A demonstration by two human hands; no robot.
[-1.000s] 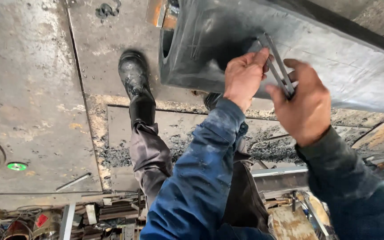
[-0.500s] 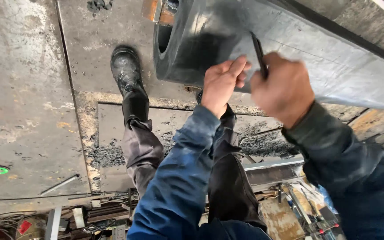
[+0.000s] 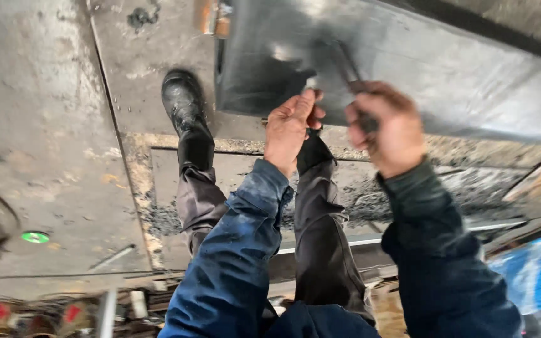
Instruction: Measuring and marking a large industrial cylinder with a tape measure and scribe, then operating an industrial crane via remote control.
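Steel makes up nearly everything in view — the big grey beam [image 3: 446, 69] lies across the plate floor [image 3: 45, 125], looking heavy, rigid and smooth-faced, best gripped at its edges. By the boot [image 3: 183, 103], the left hand [image 3: 290, 128] lies nearly flat with its fingers against the beam's lower edge, gripping nothing. The right hand [image 3: 386, 128] is closed round a thin dark metal tool [image 3: 345, 62] — stiff, light, blurred — laid on the beam's face.
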